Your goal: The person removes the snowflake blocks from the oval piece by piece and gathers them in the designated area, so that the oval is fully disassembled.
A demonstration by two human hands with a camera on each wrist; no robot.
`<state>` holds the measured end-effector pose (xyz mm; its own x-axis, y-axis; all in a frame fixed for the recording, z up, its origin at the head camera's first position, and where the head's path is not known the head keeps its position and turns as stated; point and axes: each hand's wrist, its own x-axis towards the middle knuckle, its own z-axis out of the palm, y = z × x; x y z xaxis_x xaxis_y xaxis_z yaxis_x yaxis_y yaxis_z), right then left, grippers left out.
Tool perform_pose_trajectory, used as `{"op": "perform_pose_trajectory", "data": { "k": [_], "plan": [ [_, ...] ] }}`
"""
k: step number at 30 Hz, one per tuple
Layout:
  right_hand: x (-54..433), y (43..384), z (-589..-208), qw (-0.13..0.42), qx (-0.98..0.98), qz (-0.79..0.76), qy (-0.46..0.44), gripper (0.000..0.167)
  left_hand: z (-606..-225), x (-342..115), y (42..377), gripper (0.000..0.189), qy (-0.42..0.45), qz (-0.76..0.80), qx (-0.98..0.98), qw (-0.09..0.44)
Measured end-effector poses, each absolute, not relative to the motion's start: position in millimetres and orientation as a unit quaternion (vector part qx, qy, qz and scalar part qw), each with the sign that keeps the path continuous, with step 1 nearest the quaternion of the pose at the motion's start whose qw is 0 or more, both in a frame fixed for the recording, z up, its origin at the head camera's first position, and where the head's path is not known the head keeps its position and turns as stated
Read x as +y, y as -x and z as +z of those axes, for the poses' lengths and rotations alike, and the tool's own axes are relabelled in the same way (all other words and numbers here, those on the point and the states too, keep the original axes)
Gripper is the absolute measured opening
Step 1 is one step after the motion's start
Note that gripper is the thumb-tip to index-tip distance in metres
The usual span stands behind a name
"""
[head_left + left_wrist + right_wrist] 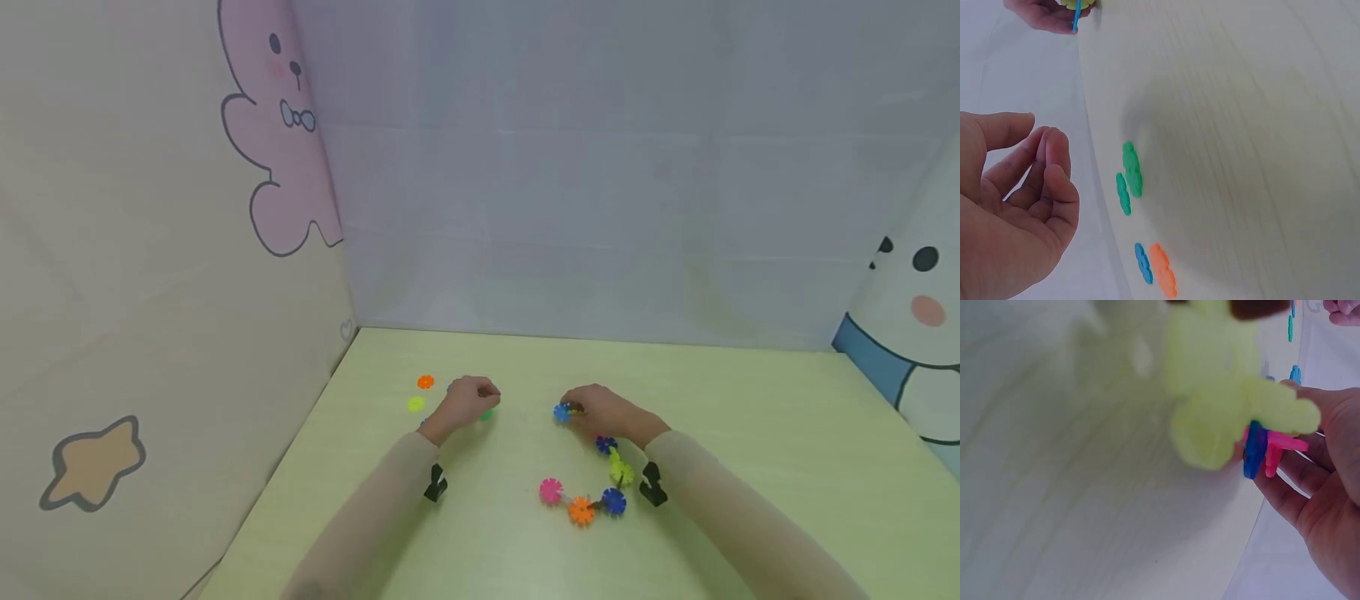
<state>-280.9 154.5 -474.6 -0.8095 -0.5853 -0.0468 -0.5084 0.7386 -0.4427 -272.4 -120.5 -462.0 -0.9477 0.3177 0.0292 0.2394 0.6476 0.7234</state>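
We see a pale backdrop [600, 183] standing behind a light yellow-green worktop [765, 425]. Two pale sleeves [375, 508] extend over the worktop from its near side. A chain [614, 502] of notched discs curves across the worktop, running from the right hand [603, 408] toward the near side and then bending left. We note that the fingers of the right hand grip the far end of this chain; we cannot tell exactly which disc they pinch. The left hand [465, 402] hangs above the worktop, its fingers loosely curled around nothing, with a gap between thumb and forefinger. Along the chain we identify a light blue disc [562, 412] at the right fingertips, two dark blue discs [606, 445], a yellow disc [622, 472], an orange disc [581, 511] and, at the near end, a pink disc [551, 491]. Loose discs [416, 404], among them a green one [486, 414], lie flat about the left hand.
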Motion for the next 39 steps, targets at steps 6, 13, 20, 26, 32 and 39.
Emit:
{"op": "perform_pose_trajectory", "data": {
  "k": [6,13,20,26,32,39],
  "plan": [
    [152.7,283.5,-473.6,0.098,0.934,-0.198,0.282,0.028,-469.5,-96.9,273.7,0.014,-0.136,0.403,0.901,0.09],
    [151.3,285.8,-473.5,0.092,0.937,-0.185,0.282,0.028,-475.6,-76.5,272.3,0.014,-0.105,0.468,0.864,0.156],
    [152.9,283.7,-472.2,0.089,0.929,-0.199,0.299,0.027,-485.4,-64.3,275.3,0.014,-0.094,0.504,0.841,0.173],
    [153.7,282.5,-471.7,0.085,0.921,-0.213,0.316,0.025,-490.3,-55.4,277.1,0.017,-0.093,0.505,0.839,0.181],
    [153.5,283.2,-473.7,0.079,0.918,-0.219,0.321,0.025,-489.2,-45.7,277.1,0.019,-0.079,0.505,0.838,0.189],
    [152.9,283.1,-475.2,0.072,0.918,-0.216,0.326,0.023,-487.5,-36.7,275.9,0.018,-0.076,0.511,0.836,0.185]
  ]
}}
